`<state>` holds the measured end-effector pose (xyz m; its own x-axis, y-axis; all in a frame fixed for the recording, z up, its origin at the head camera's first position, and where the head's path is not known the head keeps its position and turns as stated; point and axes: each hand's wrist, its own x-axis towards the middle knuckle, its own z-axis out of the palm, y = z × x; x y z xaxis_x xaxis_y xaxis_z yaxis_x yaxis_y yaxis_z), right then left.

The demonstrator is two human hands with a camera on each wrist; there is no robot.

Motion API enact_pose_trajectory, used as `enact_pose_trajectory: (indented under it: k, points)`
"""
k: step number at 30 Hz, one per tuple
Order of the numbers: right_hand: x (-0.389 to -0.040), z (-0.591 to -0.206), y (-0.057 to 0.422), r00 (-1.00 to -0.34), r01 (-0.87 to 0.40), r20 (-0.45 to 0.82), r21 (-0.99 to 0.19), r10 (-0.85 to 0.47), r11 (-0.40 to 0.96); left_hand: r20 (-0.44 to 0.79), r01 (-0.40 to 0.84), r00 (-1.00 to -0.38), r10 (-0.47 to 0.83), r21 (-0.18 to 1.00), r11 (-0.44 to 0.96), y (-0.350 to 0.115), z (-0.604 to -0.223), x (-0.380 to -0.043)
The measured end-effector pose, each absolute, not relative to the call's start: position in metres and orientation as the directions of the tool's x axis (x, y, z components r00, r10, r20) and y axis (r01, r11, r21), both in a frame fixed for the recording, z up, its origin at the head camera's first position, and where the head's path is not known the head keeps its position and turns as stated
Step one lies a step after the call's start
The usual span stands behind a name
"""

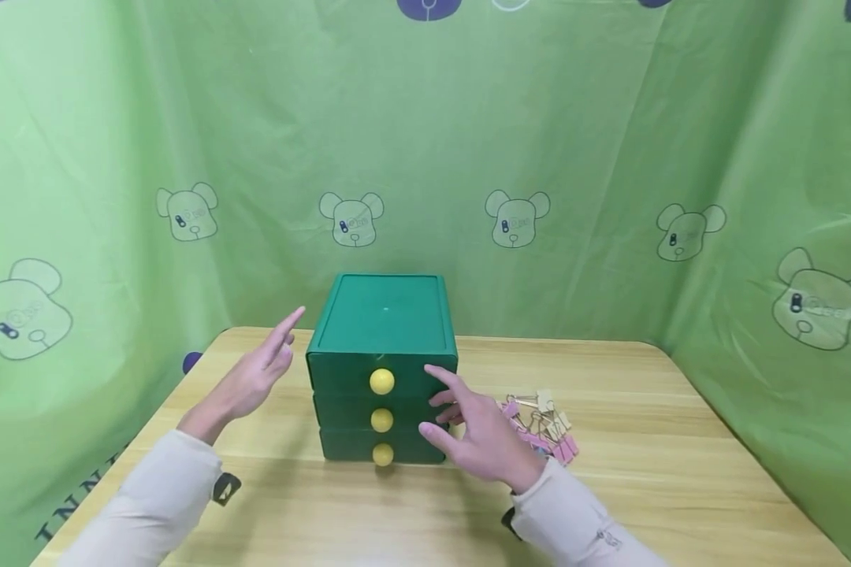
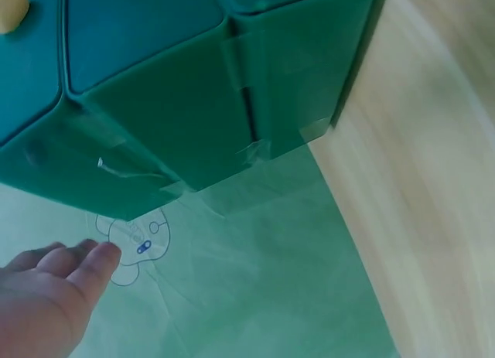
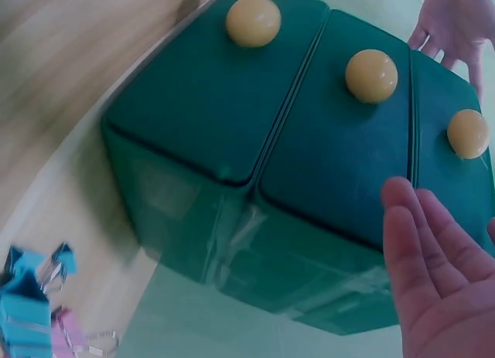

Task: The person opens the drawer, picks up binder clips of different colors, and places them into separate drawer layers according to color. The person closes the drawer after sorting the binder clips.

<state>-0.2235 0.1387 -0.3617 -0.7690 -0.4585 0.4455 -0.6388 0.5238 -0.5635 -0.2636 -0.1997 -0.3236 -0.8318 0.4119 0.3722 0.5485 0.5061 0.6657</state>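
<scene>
A green three-drawer box (image 1: 386, 315) with round yellow knobs (image 1: 381, 382) stands on the wooden table, its drawers closed. To its left my left hand (image 1: 254, 378) is raised with straight fingers, apart from the box in the head view. My right hand (image 1: 485, 437) hovers by the box's front right edge, fingers spread and loosely bent. Nothing is held in either hand. From the right wrist view, whether those fingertips (image 3: 398, 189) touch the box cannot be told. Behind my right hand lies a loose heap of binder clips (image 1: 556, 429), pink and cream.
The wooden table (image 1: 645, 449) reaches toward a green curtain (image 1: 425, 142) printed with bear heads, which hangs at the back and both sides. Blue clips (image 3: 27, 315) lie at the box's right in the right wrist view.
</scene>
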Motion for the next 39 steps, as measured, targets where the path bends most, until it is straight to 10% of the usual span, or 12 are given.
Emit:
enact_pose_trajectory:
  k: [39]
  points:
    - [-0.24, -0.349, 0.096, -0.734, -0.602, 0.34, -0.726, -0.588, 0.333, 0.077, 0.348, -0.826, 0.559, 0.849, 0.397, -0.194, -0.31, -0.315]
